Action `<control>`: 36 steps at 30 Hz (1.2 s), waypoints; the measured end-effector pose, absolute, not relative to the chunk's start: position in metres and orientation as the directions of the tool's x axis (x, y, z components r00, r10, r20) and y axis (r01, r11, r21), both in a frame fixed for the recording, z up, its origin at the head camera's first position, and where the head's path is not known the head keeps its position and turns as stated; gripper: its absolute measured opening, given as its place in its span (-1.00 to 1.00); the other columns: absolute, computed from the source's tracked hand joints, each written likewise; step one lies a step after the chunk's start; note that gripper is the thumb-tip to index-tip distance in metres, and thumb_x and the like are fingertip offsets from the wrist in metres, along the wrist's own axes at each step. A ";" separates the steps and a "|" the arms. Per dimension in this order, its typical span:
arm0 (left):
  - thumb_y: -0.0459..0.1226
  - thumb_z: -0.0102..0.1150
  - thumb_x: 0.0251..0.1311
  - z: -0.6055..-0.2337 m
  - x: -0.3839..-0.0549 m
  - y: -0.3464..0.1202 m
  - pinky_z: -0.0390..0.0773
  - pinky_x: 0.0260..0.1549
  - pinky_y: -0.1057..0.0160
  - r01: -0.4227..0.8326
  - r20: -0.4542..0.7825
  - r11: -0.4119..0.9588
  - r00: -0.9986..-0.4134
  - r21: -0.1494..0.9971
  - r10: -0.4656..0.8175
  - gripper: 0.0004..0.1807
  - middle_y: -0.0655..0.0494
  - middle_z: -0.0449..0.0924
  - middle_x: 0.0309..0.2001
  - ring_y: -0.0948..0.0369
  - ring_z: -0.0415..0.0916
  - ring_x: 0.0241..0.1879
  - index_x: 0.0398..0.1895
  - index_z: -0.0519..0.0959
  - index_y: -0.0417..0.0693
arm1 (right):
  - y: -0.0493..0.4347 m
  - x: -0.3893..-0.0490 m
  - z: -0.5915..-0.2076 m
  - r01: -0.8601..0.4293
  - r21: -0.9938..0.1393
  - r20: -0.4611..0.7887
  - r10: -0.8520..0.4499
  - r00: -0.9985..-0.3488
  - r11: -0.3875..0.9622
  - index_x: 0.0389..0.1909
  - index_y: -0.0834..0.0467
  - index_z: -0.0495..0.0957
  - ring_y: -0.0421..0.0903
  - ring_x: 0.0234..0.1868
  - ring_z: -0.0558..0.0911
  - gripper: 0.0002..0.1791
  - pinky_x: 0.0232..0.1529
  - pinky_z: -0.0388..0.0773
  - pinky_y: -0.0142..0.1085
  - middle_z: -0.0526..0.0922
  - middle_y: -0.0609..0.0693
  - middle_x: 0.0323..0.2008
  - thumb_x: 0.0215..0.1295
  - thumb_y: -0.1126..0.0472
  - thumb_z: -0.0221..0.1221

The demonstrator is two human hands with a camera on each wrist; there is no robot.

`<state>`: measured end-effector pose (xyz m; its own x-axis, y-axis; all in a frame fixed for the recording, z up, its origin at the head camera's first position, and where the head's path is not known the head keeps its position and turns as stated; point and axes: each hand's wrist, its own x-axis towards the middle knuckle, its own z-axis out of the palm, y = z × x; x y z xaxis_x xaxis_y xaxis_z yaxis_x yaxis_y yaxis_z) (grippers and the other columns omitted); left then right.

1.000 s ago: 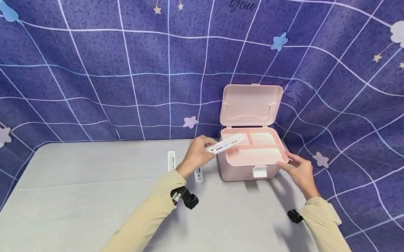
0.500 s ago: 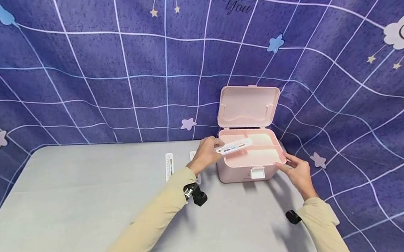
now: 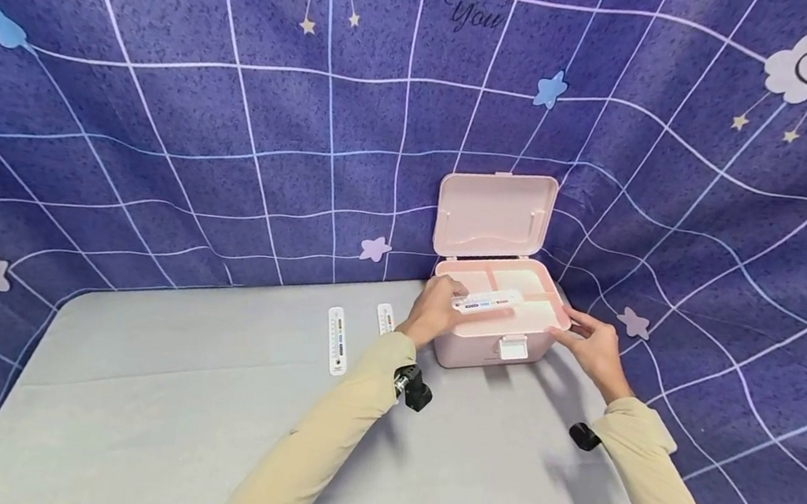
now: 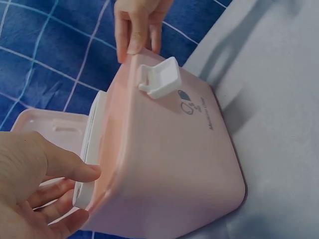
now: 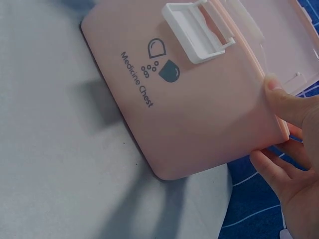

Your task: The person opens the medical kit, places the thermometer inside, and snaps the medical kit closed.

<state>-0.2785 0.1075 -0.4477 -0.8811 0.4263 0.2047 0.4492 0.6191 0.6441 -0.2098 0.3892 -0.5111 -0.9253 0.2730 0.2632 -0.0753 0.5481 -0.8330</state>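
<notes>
A pink medicine box (image 3: 463, 352) stands with its lid (image 3: 495, 213) raised, its compartmented tray on top and its white latch (image 5: 194, 34) hanging down. "Medicine Chest" is printed on its front. My left hand (image 3: 434, 313) pinches a flat white thermometer (image 3: 485, 302) at its left end, thumb against fingers. The strip lies lengthwise over the tray's front compartment, close to its rim in the left wrist view. My right hand (image 3: 597, 347) grips the box's right rim, its thumb (image 5: 274, 83) on the front corner and its fingers along the side.
Two more white thermometers, one whole (image 3: 337, 340) and one partly hidden by the left arm (image 3: 385, 317), lie on the grey tabletop (image 3: 167, 391) left of the box. A blue, white-lined curtain (image 3: 236, 139) hangs behind and to the right.
My left hand has moved right with the thermometer, bringing it lower and farther over the tray, nearly level. The thermometers on the table show more. My right hand stays on the box.
</notes>
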 end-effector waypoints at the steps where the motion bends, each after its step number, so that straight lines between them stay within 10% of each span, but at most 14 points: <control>1: -0.40 0.38 -0.10 -0.448 -0.278 0.110 0.45 0.03 0.26 0.446 0.196 0.629 -0.883 0.636 0.427 -0.62 0.00 0.65 -0.08 0.12 0.49 0.04 -0.10 0.66 -0.19 | 0.389 -0.210 -0.511 -0.076 -0.833 0.264 0.273 -0.925 0.548 0.12 0.34 0.50 0.23 -0.03 0.58 -0.38 -0.33 0.47 -0.64 0.52 0.30 0.08 -0.01 0.23 0.42; 36: -0.50 0.32 -0.20 -0.470 -0.282 0.142 0.51 -0.03 0.22 0.457 0.228 0.694 -0.887 0.556 0.401 -0.63 -0.03 0.66 -0.14 0.09 0.55 -0.03 -0.19 0.69 -0.19 | 0.390 -0.210 -0.509 -0.098 -0.843 0.273 0.263 -0.925 0.530 0.11 0.37 0.49 0.27 -0.03 0.58 -0.37 -0.31 0.47 -0.65 0.52 0.33 0.06 -0.01 0.25 0.41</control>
